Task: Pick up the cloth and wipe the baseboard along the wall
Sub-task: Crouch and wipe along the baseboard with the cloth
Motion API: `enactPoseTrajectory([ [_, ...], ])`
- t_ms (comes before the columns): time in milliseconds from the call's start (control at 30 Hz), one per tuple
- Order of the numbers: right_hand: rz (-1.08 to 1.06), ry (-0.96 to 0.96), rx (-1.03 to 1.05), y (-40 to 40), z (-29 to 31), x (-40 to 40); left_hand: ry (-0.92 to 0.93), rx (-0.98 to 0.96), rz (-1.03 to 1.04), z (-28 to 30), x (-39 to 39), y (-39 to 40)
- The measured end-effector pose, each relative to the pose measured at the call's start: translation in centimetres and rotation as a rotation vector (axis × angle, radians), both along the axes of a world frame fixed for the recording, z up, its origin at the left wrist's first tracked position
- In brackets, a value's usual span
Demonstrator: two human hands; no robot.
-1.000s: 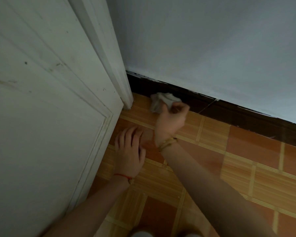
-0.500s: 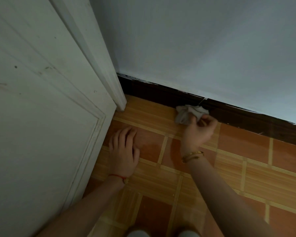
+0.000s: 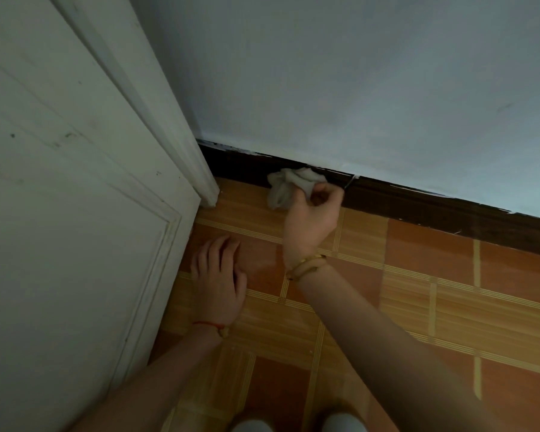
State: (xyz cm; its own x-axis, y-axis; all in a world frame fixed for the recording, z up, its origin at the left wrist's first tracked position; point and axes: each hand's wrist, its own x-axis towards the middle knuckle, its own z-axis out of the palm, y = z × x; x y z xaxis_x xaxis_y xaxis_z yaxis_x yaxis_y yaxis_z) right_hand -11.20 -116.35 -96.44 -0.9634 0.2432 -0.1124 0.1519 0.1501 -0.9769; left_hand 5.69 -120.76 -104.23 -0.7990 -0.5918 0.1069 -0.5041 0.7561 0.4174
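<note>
Right hand (image 3: 313, 215) curled round a crumpled pale cloth (image 3: 289, 187), grip closed on it, cloth pressed against the dark baseboard (image 3: 418, 204) at the foot of the pale wall (image 3: 356, 88), near the white door frame (image 3: 197, 169). Left hand (image 3: 219, 280) flat on the tiled floor (image 3: 434, 307) beside the white door (image 3: 69, 244), fingers straight, holding nothing.

Floor (image 3: 418, 291): orange-brown tiles with pale striped bands. Left hand (image 3: 219, 282) rests flat on it, near the white door (image 3: 60, 244). Two pale shoe tips (image 3: 296, 425) on it, farthest from the door's frame.
</note>
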Motion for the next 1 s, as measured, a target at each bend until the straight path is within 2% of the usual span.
enactPoseTrajectory([
  [300,-0.208,0.086,0.022,7.1,0.2,-2.9,0.01,0.002,-0.01,0.3,-0.1,-0.1],
  [433,-0.15,0.037,0.004,4.5,0.0,-1.8,0.007,0.0,-0.001,0.3,-0.2,0.0],
  [667,0.106,-0.067,-0.035,-6.1,-1.1,2.3,0.009,-0.034,-0.003,0.0,0.0,-0.2],
  [767,0.146,-0.095,-0.046,-9.2,-1.1,3.2,-0.001,-0.083,0.011,-0.3,0.0,-0.1],
  [1000,0.105,-0.036,-0.062,-5.2,-0.3,2.1,0.019,-0.027,-0.009,0.3,-0.1,-0.1],
])
